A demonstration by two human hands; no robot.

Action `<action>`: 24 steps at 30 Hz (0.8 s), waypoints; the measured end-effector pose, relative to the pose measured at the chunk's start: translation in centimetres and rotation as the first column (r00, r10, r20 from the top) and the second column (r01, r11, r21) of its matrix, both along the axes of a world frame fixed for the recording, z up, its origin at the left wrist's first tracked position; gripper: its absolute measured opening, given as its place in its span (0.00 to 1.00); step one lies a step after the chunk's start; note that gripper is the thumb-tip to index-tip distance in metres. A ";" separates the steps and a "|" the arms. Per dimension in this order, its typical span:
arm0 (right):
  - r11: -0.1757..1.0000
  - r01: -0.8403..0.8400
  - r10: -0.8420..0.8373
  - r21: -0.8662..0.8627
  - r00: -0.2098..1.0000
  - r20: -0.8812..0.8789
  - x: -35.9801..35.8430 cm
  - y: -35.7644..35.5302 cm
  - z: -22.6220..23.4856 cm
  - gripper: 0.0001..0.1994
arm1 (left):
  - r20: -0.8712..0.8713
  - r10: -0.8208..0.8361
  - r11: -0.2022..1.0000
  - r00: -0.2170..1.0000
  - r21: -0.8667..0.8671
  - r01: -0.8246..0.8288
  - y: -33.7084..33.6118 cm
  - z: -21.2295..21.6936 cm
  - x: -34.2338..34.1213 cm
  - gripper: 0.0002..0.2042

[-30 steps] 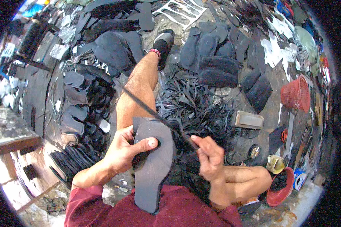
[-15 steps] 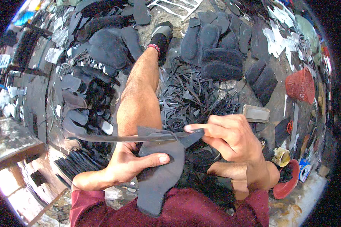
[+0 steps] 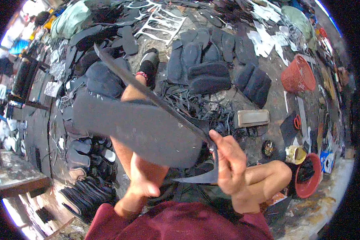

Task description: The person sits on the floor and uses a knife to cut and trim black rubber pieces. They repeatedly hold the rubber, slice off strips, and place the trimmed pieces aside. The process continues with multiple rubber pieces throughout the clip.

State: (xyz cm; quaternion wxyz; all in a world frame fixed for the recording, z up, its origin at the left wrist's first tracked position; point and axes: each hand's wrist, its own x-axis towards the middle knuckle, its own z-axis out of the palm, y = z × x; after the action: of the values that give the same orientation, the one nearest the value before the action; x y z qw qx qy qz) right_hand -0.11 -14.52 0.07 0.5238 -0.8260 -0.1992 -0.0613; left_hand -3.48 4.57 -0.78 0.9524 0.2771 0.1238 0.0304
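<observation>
A long black sole-shaped sheet (image 3: 136, 128) with rounded ends stretches across the view above my lap. My left hand (image 3: 142, 180) holds it from underneath. Its thumb lies off the sheet, and the fingers are hidden below. My right hand (image 3: 232, 168) pinches a thin black strip (image 3: 148, 94) near the sheet's right end. One length of the strip sweeps up and left along the sheet's far edge, its narrow tip in the air. Below the pinch, a wider pointed tail (image 3: 196, 178) bends back to the left.
Black offcuts (image 3: 200, 104) lie heaped beyond the sheet, with padded black pieces (image 3: 210, 76) behind. A grey block (image 3: 253, 118), red-handled scissors (image 3: 297, 121), a red basket (image 3: 298, 74) and a red bowl (image 3: 309, 176) stand at right. Stacked black soles (image 3: 88, 196) lie at left.
The black sheet has turned from upright to lying crosswise, with its long end to the left. The strip has swung to a slant. My right hand has moved down and slightly left.
</observation>
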 end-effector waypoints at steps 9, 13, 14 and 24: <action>0.980 0.196 -0.189 0.020 0.965 -0.180 -9.6 -3.8 -5.1 0.20 | -0.317 0.125 0.978 0.940 0.200 -0.063 -4.1 0.2 3.1 0.20; 0.962 0.242 -0.261 -0.125 0.951 -0.168 -13.3 -6.7 -6.6 0.18 | -0.356 0.168 0.949 0.919 0.309 -0.054 -3.7 -1.6 2.4 0.20; 0.966 0.225 -0.244 -0.126 0.955 -0.166 -13.4 -6.8 -6.8 0.18 | -0.353 0.191 0.939 0.916 0.338 -0.066 -3.9 -1.7 2.1 0.20; 0.990 -0.007 -0.014 -0.144 0.989 -0.144 -2.5 -1.6 -5.9 0.19 | -0.391 0.025 0.862 0.920 0.475 0.179 -1.3 -4.9 -2.5 0.28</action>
State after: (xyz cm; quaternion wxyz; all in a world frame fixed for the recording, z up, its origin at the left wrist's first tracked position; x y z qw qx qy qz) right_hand -2.59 -16.16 -5.81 0.4756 -0.8643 -0.1630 0.0125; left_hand -5.99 3.26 -5.71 0.8047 0.5202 0.2843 -0.0323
